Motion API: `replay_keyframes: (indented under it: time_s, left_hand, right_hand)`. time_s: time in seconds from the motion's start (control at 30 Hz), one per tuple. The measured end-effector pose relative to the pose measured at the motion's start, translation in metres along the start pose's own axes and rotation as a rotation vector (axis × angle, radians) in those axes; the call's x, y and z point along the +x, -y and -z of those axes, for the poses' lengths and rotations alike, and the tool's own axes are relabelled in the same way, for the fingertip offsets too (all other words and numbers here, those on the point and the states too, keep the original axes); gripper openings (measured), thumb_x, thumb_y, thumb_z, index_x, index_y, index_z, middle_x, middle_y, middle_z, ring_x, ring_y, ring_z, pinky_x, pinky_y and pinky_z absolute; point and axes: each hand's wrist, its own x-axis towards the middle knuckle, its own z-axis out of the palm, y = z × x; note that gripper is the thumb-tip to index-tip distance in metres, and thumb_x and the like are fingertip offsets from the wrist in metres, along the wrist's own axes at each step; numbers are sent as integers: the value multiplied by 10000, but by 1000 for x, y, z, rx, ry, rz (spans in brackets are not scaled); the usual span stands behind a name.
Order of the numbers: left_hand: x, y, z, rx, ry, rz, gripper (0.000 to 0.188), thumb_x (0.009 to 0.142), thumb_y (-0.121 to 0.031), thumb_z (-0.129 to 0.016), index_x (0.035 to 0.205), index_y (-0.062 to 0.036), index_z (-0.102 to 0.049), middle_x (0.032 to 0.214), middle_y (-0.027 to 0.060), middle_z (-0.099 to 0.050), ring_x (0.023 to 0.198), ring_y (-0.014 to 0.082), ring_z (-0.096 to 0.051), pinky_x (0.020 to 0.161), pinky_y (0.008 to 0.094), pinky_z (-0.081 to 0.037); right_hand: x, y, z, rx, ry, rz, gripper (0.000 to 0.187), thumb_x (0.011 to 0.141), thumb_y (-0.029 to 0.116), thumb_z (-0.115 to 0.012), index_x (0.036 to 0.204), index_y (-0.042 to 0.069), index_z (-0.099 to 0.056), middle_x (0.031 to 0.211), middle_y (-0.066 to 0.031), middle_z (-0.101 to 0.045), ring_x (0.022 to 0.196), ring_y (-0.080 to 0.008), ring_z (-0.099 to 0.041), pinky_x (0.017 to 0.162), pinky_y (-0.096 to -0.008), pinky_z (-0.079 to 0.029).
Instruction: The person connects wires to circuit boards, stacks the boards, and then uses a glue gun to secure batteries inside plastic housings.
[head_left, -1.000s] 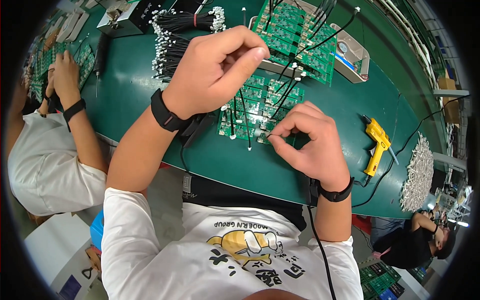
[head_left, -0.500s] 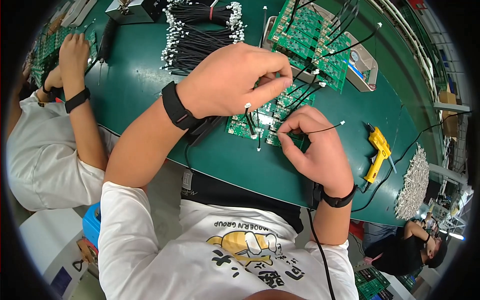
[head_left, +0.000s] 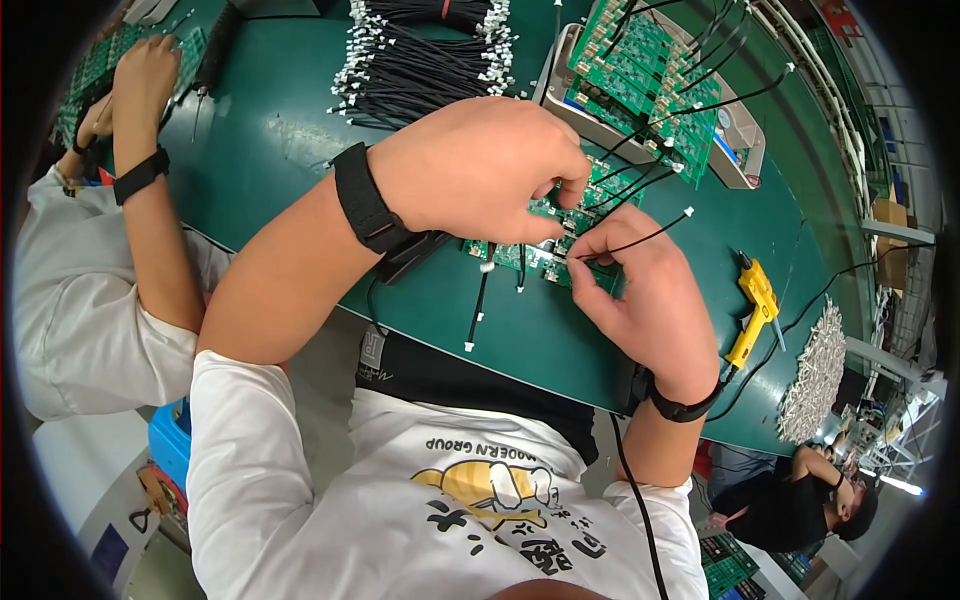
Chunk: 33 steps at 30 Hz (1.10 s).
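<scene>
In front of me a green circuit board (head_left: 548, 268) lies on the table, partly hidden under my hands, with several black cables attached. My right hand (head_left: 655, 300) pinches a thin black cable (head_left: 650, 236) close to the board; its white connector end points away to the right. Over the board hovers my left hand (head_left: 485, 170), thumb and forefinger apart with nothing visible between them. At the board's near left edge, a short black cable (head_left: 479, 300) with a white plug reaches out over the table.
Behind the board, wired green boards (head_left: 640, 85) stand in a pale tray (head_left: 745, 135). A bundle of black cables (head_left: 430, 85) lies far left of it. On the right are a yellow glue gun (head_left: 756, 305) and a heap of small white pieces (head_left: 813, 380). Another person's hand (head_left: 145, 85) works at left.
My left hand has come nearer to my right hand, and its pinched fingers have parted. The short cable at the board's near left edge now extends toward me. My right hand keeps its pinch.
</scene>
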Motion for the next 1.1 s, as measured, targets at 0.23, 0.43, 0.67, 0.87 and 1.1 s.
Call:
replay_keyframes:
  time_s: [0.23, 0.43, 0.67, 0.87, 1.1]
  left_hand:
    - [-4, -3, -3, 27, 13, -9, 242, 779, -195, -926, 955, -103, -788, 829, 21, -660, 890, 267, -689, 834, 437, -586]
    - [-4, -1, -6, 37, 21, 24, 246, 772, -201, -923, 955, -106, -787, 830, 16, -662, 888, 269, -689, 829, 440, -588]
    - [-4, -1, -5, 50, 19, 32, 238, 775, -206, -911, 954, -112, -785, 826, 13, -662, 901, 270, -694, 830, 444, -590]
    - [-1, -1, 1, 14, -24, -42, 206, 834, -208, -899, 927, -88, -760, 810, 36, -652, 811, 272, -692, 734, 431, -567]
    - [3, -10, 18, 1, -398, -82, 229, 981, -150, -820, 827, -43, -689, 744, 74, -603, 628, 269, -600, 587, 396, -464]
  right_hand:
    - [-1, 9, 3, -58, 27, -3, 145, 908, -17, -827, 1030, -16, -749, 1001, -128, -715, 928, -299, -733, 851, -389, -610]
    - [1, 8, 3, -120, 34, -16, 129, 916, -7, -836, 988, -16, -730, 952, -122, -717, 877, -273, -712, 800, -394, -571]
    - [2, 4, 0, -20, 47, -123, 125, 913, 11, -849, 947, 6, -729, 896, -80, -720, 813, -224, -676, 772, -362, -526]
    - [-1, 2, 1, -66, -16, -87, 116, 908, 23, -845, 927, 30, -731, 926, -54, -730, 861, -223, -667, 850, -384, -521]
    - [-20, 0, 17, -27, -100, 35, 119, 921, 36, -808, 952, 56, -695, 1024, -76, -741, 993, -265, -663, 952, -432, -501]
